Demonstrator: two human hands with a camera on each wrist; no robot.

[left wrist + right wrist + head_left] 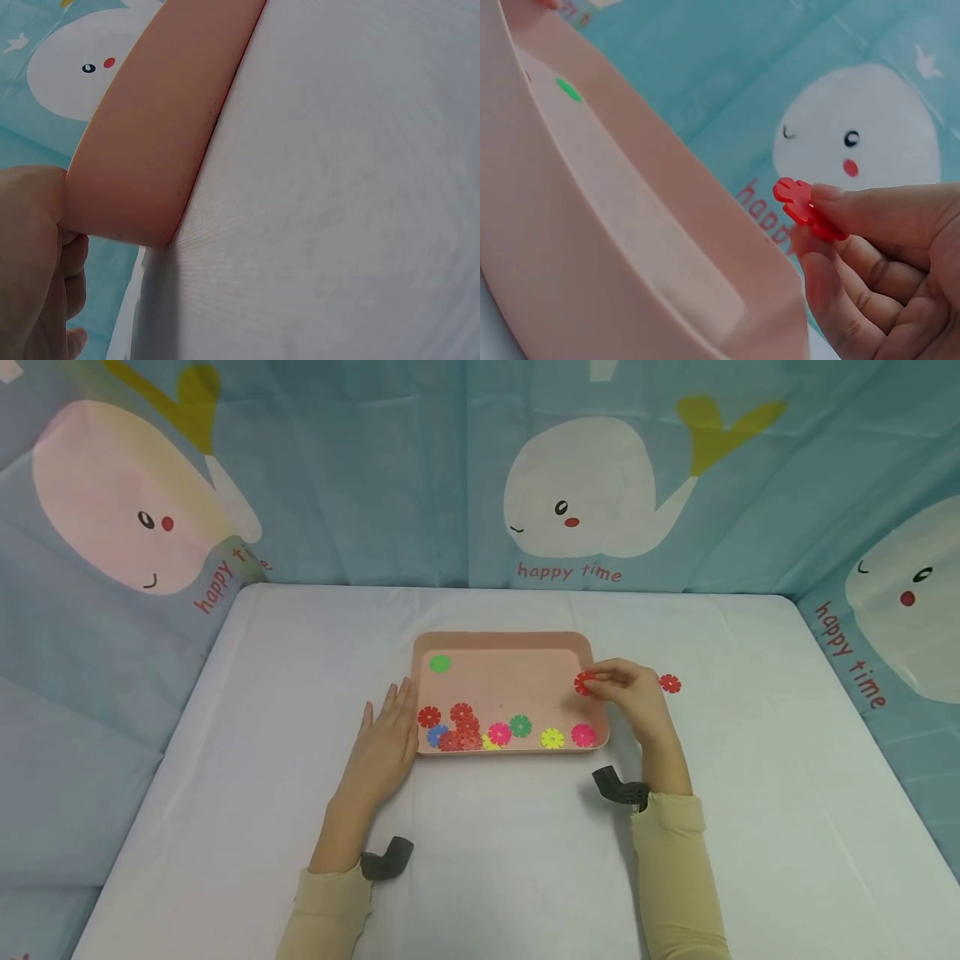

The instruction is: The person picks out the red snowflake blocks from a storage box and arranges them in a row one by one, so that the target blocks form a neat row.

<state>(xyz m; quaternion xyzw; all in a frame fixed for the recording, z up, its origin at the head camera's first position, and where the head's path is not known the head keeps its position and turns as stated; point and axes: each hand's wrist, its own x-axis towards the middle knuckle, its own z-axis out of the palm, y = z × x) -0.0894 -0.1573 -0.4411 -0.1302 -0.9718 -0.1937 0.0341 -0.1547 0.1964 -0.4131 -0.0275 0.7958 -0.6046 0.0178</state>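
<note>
A pink tray [498, 642] lies on the table with several notched plastic snowflake discs in it, most along its near side. My right hand [630, 693] pinches a red snowflake disc [799, 202] between thumb and fingertips, above the tray's right end. Against the tray's left wall rests my left hand [384, 743], its fingers straight and holding no disc. Inside the tray, a light green disc [440, 664] sits at the far left. Red discs [467, 727] overlap near the front left, and a pink disc [582, 736] is at the front right.
Another red disc [670, 683] lies on the white tablecloth [510, 843], just right of my right hand. A blue curtain [390, 485] printed with whales hangs behind the table. Dark camera mounts [388, 858] stick out from both wrists.
</note>
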